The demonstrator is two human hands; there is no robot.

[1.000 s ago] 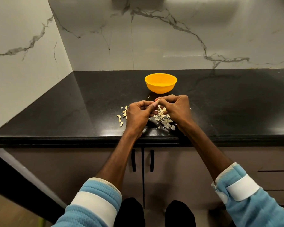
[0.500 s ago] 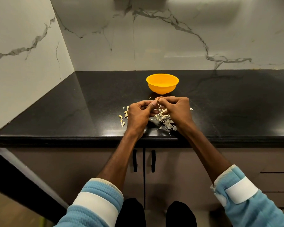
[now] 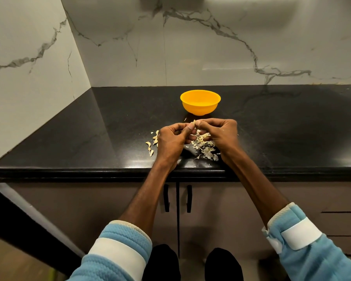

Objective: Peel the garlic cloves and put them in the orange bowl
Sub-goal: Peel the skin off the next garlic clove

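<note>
Both hands are up together over the front of the black countertop (image 3: 93,142), and the action is right at the fingertips. The left hand (image 3: 170,140) has its fingers curled in, thumb and forefinger pinching a small garlic clove (image 3: 194,123). The right hand (image 3: 221,134) comes in from three o'clock, fingers curled too, nipping the same clove at its tip. That looks like a hold-and-strip grip: one hand steadies while the other works at the skin. How much skin is on the clove I cannot tell, as it is tiny and mostly hidden by the fingers.

Directly under the hands, at six o'clock from the clove, lies a heap of papery skins (image 3: 205,148). Working above that heap makes sense, since the waste drops in one spot. Out at nine o'clock from the left hand sits a little scatter of pale pieces (image 3: 151,145), whether cloves waiting their turn or more skin I cannot say.

The orange bowl (image 3: 200,102) stands at twelve o'clock, near the knuckles but apart from them. From this angle its contents are hidden. It is parked close so a finished clove needs only a short reach forward, and I judge the peel is not yet done
</note>
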